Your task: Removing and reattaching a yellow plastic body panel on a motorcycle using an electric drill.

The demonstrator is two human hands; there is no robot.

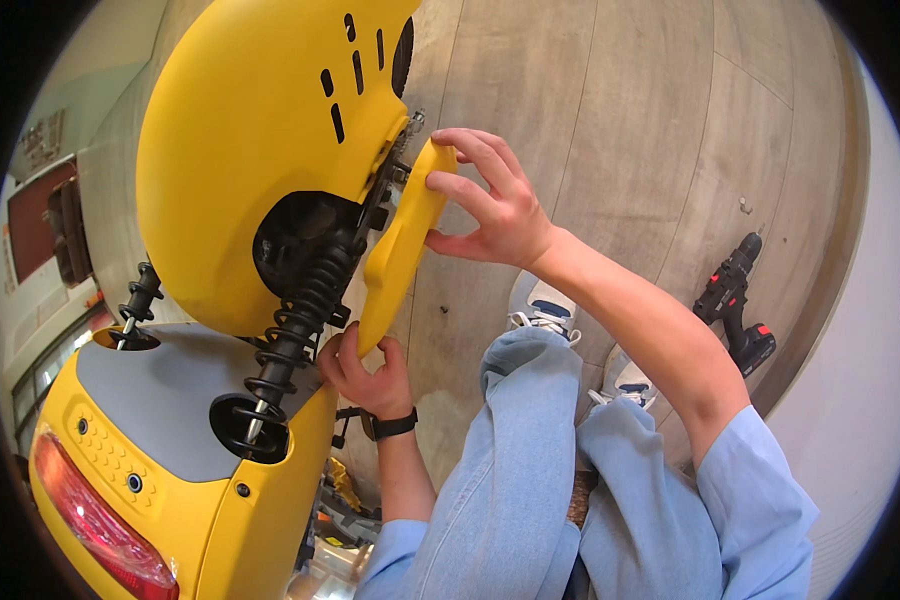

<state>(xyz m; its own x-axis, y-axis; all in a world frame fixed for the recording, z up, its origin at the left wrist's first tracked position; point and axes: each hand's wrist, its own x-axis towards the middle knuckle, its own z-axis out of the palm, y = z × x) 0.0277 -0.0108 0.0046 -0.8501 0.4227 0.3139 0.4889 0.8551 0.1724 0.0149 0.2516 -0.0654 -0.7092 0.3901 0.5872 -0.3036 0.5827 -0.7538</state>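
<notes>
A narrow yellow plastic trim panel stands on edge against the side of a yellow scooter body. My right hand grips the panel's upper end with fingers curled over it. My left hand, with a black watch on the wrist, holds the panel's lower end. A black coil spring shock absorber runs just left of the panel, partly hidden behind it.
The scooter's rear with a red tail light and grey top sits at the lower left. A black and red cordless drill lies on the wood-look floor to the right. My knees in blue jeans and white shoes are below.
</notes>
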